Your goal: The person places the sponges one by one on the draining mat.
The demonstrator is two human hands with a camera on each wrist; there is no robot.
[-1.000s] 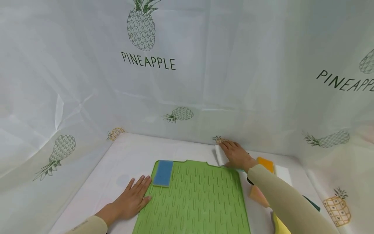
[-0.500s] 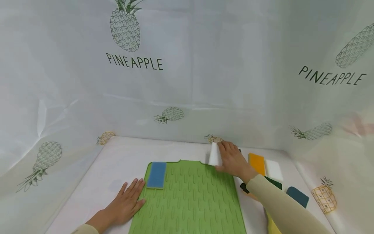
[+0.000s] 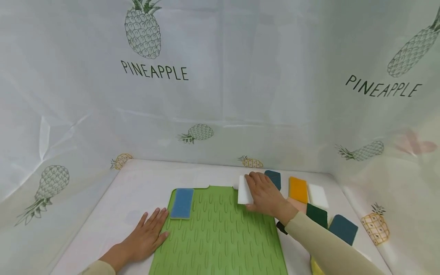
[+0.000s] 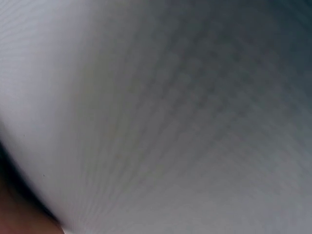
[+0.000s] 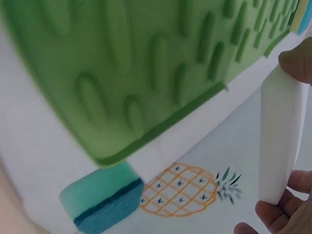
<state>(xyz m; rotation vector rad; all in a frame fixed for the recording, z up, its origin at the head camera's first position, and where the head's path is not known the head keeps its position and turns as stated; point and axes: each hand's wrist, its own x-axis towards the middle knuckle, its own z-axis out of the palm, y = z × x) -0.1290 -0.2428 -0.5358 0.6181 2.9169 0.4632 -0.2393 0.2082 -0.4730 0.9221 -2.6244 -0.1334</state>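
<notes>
A white rectangular sponge (image 3: pixel 244 191) hangs over the far edge of the green ridged mat (image 3: pixel 220 236). My right hand (image 3: pixel 266 194) pinches it, thumb at one end and fingers at the other, as the right wrist view also shows for the white sponge (image 5: pixel 280 131). Near the mat's far left corner lies a blue sponge (image 3: pixel 182 203) with a pale yellow underside. My left hand (image 3: pixel 147 237) rests flat beside it, fingers spread, fingertips and thumb at the mat's left edge. The left wrist view is a blurred grey surface.
Right of the mat lie an orange sponge (image 3: pixel 298 189), another white sponge (image 3: pixel 317 195), a dark green pad (image 3: pixel 316 215) and a dark blue one (image 3: pixel 343 229). A teal sponge with a blue face (image 5: pixel 105 200) sits past the far right corner. Pineapple-print sheeting (image 3: pixel 275 95) walls the table.
My right hand has lifted the white sponge from the far edge and brought it nearer, over the mat's edge. The left hand stays flat. The head view has turned slightly right.
</notes>
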